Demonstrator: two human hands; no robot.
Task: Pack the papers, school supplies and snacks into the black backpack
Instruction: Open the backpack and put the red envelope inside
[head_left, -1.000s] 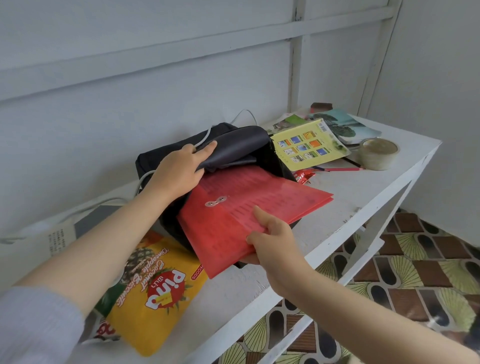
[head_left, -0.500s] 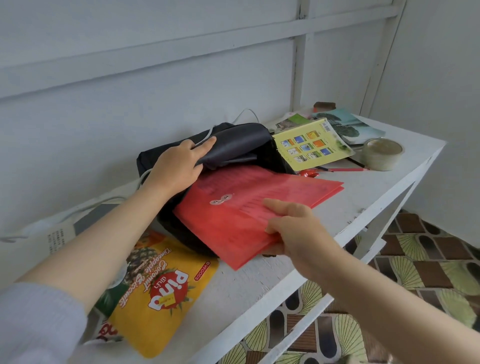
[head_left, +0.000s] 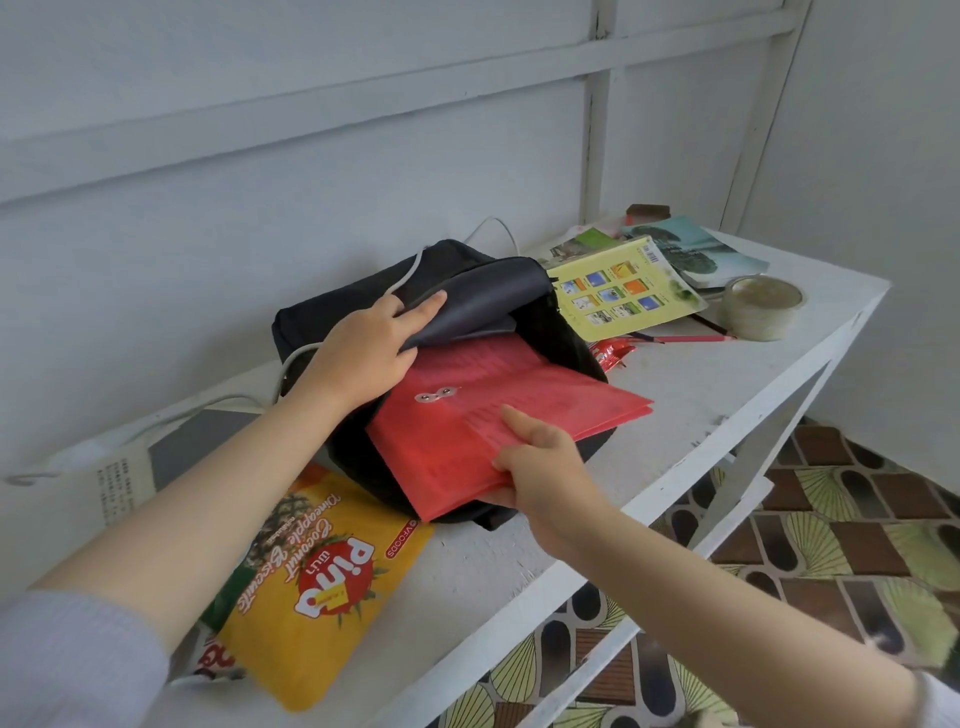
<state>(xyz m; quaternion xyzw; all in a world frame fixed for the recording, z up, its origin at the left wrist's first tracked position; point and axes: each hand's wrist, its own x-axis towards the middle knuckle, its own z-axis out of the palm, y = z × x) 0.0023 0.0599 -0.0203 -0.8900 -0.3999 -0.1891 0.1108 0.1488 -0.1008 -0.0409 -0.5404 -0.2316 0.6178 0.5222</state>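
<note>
White-painted boards back the white wooden table (head_left: 727, 400) I am working over. My left hand (head_left: 363, 353) grips the grey-lined flap (head_left: 493, 296) of the black fabric backpack (head_left: 332, 312), fingers curled over its edge and holding the mouth open. My right hand (head_left: 540, 467) pinches the near corner of the red translucent plastic folder (head_left: 467, 421), thumb on top and fingers beneath. The folder's far end lies under the flap, just beside my left hand. Below my left forearm lies the yellow pineapple-biscuit bag (head_left: 322, 597). Beyond my right hand, past the backpack, a small red snack wrapper (head_left: 610, 354), a red pencil (head_left: 696, 339), a pale yellow booklet (head_left: 618, 291) and a roll of clear tape (head_left: 761, 306) sit on the table.
</note>
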